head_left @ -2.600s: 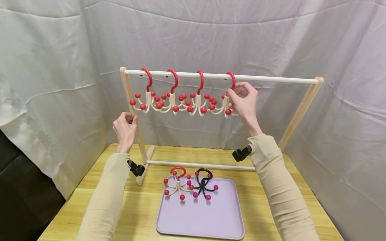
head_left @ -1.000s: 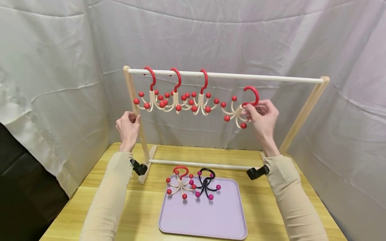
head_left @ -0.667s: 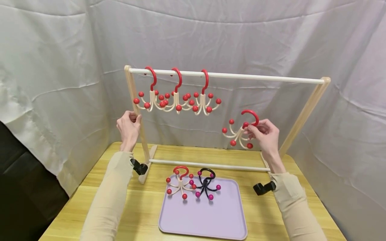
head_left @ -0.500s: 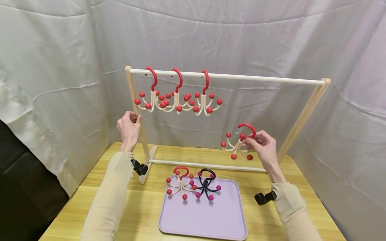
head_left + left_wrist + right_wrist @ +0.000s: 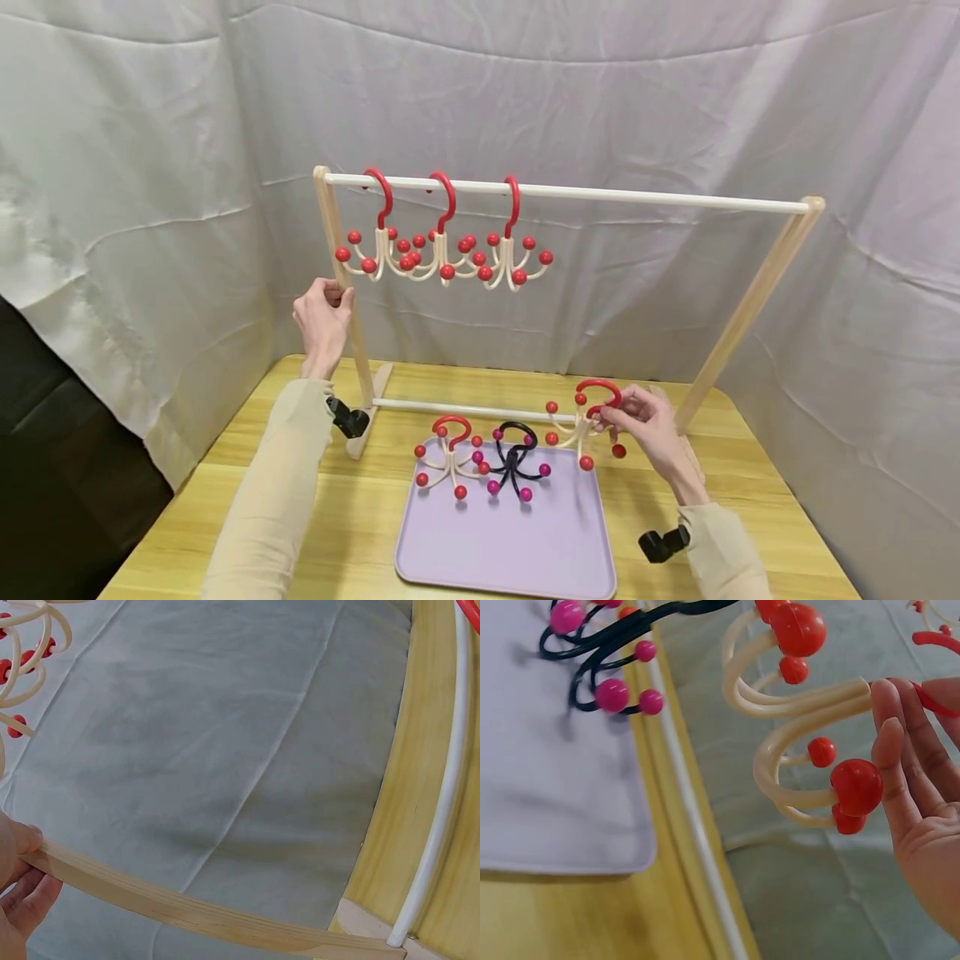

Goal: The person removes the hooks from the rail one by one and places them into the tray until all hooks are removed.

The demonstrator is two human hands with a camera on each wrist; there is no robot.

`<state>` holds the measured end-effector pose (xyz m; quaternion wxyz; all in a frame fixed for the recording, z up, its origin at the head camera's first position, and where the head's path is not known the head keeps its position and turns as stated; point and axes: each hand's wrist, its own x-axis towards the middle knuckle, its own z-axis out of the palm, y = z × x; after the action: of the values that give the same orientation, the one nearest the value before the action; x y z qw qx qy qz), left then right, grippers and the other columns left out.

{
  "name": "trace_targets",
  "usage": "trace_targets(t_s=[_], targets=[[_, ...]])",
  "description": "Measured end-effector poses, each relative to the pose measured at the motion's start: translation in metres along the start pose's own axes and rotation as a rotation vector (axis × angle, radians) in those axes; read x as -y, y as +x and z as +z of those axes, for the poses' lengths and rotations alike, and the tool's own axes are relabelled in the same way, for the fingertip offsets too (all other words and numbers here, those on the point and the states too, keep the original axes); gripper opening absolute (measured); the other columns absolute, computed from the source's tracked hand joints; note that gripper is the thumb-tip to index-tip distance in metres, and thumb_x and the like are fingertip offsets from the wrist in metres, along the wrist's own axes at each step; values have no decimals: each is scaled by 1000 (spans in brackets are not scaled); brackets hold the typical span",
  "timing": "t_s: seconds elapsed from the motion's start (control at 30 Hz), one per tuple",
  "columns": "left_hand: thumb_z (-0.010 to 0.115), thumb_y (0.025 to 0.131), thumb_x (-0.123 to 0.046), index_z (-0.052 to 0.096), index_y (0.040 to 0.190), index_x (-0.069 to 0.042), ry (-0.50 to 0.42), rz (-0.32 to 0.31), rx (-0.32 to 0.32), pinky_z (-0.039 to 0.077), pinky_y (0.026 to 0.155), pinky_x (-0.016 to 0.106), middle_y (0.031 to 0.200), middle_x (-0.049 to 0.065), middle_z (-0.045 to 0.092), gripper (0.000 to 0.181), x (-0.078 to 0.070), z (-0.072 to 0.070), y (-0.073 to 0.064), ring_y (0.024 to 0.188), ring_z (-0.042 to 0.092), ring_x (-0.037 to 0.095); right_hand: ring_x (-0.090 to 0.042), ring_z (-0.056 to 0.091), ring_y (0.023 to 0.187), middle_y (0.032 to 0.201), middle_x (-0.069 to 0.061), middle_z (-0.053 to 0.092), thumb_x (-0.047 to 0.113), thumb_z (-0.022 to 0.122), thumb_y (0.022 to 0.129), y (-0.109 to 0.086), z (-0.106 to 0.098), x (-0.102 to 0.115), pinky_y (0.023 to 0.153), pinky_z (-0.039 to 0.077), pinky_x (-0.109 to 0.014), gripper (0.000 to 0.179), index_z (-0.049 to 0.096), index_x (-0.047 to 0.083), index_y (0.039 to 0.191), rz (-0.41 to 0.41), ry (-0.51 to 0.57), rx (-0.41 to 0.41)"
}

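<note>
My right hand [image 5: 651, 432] pinches a beige claw hanger [image 5: 582, 428] at the base of its red hook, holding it by the tray's far right corner. In the right wrist view, the hanger's curved arms [image 5: 817, 703] end in red balls. My left hand [image 5: 322, 321] grips the left wooden post [image 5: 358, 346] of a rack, also seen in the left wrist view as a post [image 5: 187, 909]. A similar beige hanger [image 5: 451, 460] and a black hanger [image 5: 513, 460] with magenta balls stand side by side on the lilac tray [image 5: 510, 546].
Three beige hangers with red hooks, one being the rightmost hanger [image 5: 507, 250], hang along the left part of the white top rail [image 5: 637, 196]. A lower white rail [image 5: 465, 409] runs behind the tray. The right post [image 5: 750, 308] slants beside my right forearm. Grey cloth [image 5: 600, 100] encloses the table.
My right hand has taken the fourth hanger off the top rail and brought it down to the tray's far right corner. My left hand has stayed on the post.
</note>
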<state>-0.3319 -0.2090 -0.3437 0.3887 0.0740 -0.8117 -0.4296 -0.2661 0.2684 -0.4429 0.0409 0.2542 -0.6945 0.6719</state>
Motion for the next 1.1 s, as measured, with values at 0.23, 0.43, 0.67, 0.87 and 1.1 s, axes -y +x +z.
trace_targets(t_s=[0.23, 0.43, 0.67, 0.87, 1.1], targets=[[68, 96, -16, 67, 110, 5, -3, -2, 7, 53, 84, 46, 100, 24, 73, 24, 1, 0, 0, 87, 68, 37, -10, 72, 72, 87, -5, 78, -10, 56, 95, -18, 0, -17, 53, 54, -31, 8, 58, -3, 98, 44, 0, 60], [67, 97, -16, 66, 110, 5, 4, -3, 4, 51, 79, 41, 100, 24, 72, 25, 2, -1, 0, 86, 67, 36, -12, 74, 73, 90, -9, 78, -10, 57, 95, -25, 3, -30, 56, 57, -36, 3, 56, -10, 98, 65, -7, 111], [67, 97, -16, 66, 110, 4, 9, 0, 13, 50, 82, 42, 100, 23, 73, 24, 2, -1, 0, 87, 67, 36, -13, 74, 74, 91, -20, 76, 1, 64, 95, -29, 4, -41, 63, 60, -40, 14, 58, -11, 99, 149, -87, 114], [68, 96, -14, 67, 109, 5, 2, 1, 5, 51, 85, 45, 100, 24, 73, 23, 2, -1, 0, 87, 68, 37, -21, 75, 75, 92, -27, 74, 3, 67, 94, -30, 7, -47, 66, 60, -40, 16, 59, -9, 100, 181, -120, 107], [67, 96, -15, 66, 110, 5, 1, -1, 15, 52, 83, 45, 101, 24, 72, 24, 2, -1, 0, 88, 68, 37, -23, 75, 75, 93, -27, 74, 4, 68, 92, -32, 9, -51, 66, 60, -44, 20, 59, -11, 102, 203, -112, 110]])
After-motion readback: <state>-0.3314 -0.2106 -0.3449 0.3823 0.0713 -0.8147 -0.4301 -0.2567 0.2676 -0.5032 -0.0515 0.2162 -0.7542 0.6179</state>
